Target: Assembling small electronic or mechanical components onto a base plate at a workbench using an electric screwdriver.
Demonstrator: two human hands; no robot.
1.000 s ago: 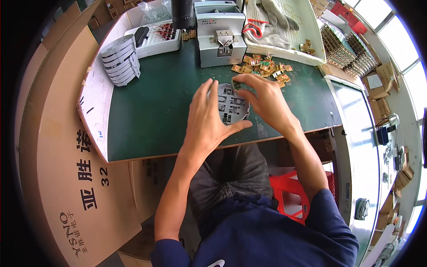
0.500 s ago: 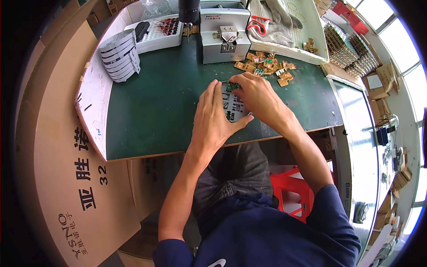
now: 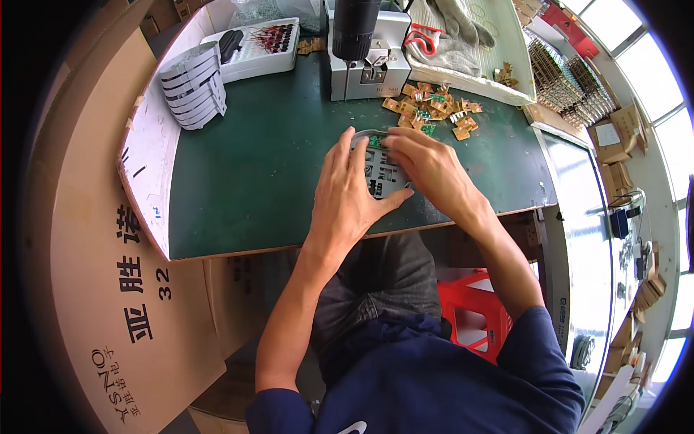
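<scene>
A rounded grey plastic housing (image 3: pixel 385 175) with dark cut-outs is held just over the near part of the green worktop. My left hand (image 3: pixel 345 184) is closed around its left side, thumb along the near edge and fingers reaching to the far rim. At the housing's far end sits a small green circuit board (image 3: pixel 374 142). My right hand (image 3: pixel 431 165) has its bent fingertips on the right end of this board; its thumb is mostly hidden. A black electric screwdriver (image 3: pixel 354 32) hangs bit down beyond the hands, in front of a grey screw feeder (image 3: pixel 372 76).
Loose tan and green circuit boards (image 3: pixel 430 108) lie beyond my right hand. A white tray (image 3: pixel 499 87) holds grey gloves. Stacked pale curved parts (image 3: pixel 194 90) and a white foam tray (image 3: pixel 260 64) with red-wired parts stand at left. A red stool (image 3: pixel 473 311) is below the worktop.
The electric screwdriver has come nearer and to the right, now overlapping the screw feeder. My right fingertips have shifted slightly right on the board, exposing more of the housing's far rim. My left hand keeps its hold.
</scene>
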